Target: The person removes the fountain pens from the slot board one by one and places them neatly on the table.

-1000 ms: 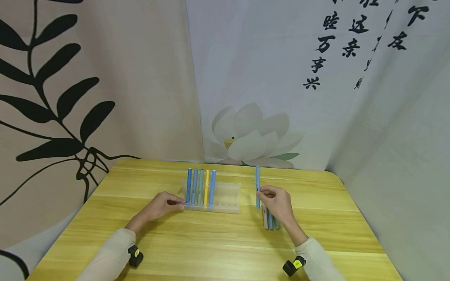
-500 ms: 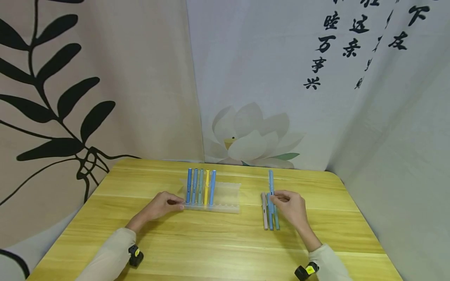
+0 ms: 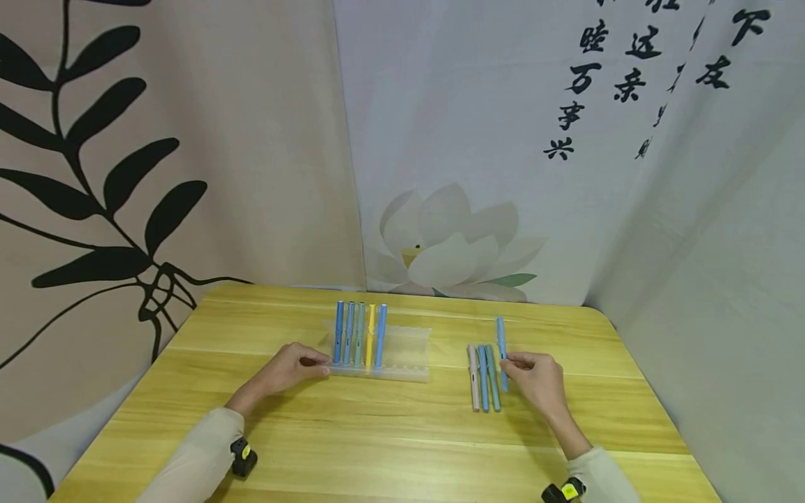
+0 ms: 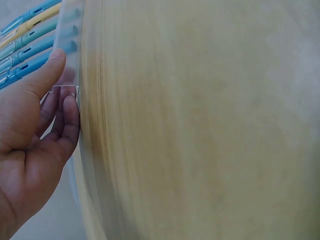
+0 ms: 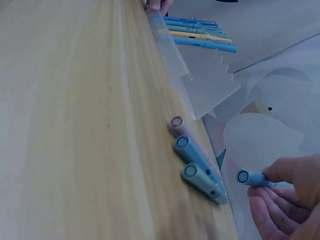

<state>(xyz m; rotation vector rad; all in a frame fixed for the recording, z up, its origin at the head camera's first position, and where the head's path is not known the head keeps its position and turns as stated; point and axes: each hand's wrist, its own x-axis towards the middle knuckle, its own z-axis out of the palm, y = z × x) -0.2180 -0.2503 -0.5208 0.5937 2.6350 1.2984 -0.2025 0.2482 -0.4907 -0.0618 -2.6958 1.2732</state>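
Head view shows right fingers [image 3: 525,358] pinching blue pen [image 3: 501,335].

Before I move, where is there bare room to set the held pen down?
Bare table lies between the rack and the three loose pens, in front of the rack, and right of the right hand. The rack's right part holds no pens. Crowded: the rack's left, with five pens and the left hand, and the loose pens left of the held pen.
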